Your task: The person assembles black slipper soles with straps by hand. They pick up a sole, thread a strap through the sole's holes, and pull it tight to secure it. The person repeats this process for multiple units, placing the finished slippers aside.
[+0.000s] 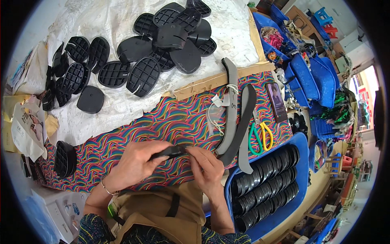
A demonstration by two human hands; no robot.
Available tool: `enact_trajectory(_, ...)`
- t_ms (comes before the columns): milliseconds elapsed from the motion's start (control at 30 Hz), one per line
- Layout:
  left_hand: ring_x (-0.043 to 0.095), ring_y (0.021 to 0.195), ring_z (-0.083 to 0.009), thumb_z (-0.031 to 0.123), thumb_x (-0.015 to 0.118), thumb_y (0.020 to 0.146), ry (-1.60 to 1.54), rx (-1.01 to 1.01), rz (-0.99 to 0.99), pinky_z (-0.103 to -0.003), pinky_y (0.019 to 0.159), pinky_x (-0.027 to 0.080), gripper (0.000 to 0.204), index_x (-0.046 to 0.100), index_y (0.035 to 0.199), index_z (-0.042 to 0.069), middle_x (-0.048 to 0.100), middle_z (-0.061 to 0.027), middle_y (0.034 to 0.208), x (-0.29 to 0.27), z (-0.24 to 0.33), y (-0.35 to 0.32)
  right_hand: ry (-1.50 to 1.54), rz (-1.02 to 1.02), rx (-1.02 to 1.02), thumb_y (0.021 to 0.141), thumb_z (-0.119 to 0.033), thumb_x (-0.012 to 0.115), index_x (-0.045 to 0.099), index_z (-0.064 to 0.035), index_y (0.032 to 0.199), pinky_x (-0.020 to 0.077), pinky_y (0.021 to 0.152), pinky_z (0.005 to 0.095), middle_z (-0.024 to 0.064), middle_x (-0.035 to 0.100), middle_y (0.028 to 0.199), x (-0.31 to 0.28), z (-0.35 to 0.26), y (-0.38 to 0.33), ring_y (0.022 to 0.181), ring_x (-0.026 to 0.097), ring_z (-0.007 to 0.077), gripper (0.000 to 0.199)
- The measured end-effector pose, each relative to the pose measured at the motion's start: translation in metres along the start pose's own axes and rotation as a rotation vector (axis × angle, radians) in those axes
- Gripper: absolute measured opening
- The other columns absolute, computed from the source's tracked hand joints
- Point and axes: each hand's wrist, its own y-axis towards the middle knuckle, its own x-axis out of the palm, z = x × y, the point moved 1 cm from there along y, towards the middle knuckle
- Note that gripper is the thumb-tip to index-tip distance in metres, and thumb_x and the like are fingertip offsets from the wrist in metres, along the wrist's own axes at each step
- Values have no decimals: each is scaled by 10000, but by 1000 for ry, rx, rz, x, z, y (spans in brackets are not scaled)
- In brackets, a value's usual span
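A small black shoe heel [172, 152] is held edge-on above the patterned cloth, just in front of my body. My left hand [140, 161] grips its left end, with the thumb below and the fingers behind. At the other end, the thumb and fingers of my right hand [205, 166] pinch its edge; the fingertips partly hide what lies between them. Right of my hands lie a long curved black strip [242, 122] and a grey strip [231, 103] tied with white string. Another heel [65, 159] with a gridded underside stands left of my left hand.
Loose black heels [144, 76] are heaped on the white sheet [122, 20] at the far side. A blue basket [302, 162] with rows of glossy black heels stands at the right. Scissors [260, 138] with green and yellow handles and a phone [276, 102] lie near it.
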Motion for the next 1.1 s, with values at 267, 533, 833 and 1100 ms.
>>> enact_trajectory(267,659,814,-308,41,691,763,234,168,-150,-457,654,501,575,494,1304,60,657,-141,943,9,2,-1,-18,-49,-90,709,18,762,683,16,1086,571,795,368,167,701,1020,-5,-11,9,902,699,316,386)
enact_trajectory(533,660,821,-372,59,700,768,144,134,-245,-468,679,518,794,297,1448,-6,671,-208,968,2,6,-8,-103,-79,-107,698,6,753,688,27,1072,565,769,351,174,706,1019,-9,-19,-11,902,698,314,380)
enact_trajectory(833,679,806,-352,153,805,727,-46,78,-23,-431,692,527,749,428,1368,58,697,-146,878,15,-13,-16,57,-118,41,655,-29,777,677,20,1072,537,810,385,173,700,1032,-20,-14,-24,930,678,337,432)
enact_trajectory(1100,657,935,-384,102,790,729,-40,72,47,-466,817,500,774,373,1380,67,691,-164,940,19,-13,-23,-26,-371,-165,662,-112,823,663,-53,1155,531,726,385,86,645,1004,7,-41,15,860,611,270,522)
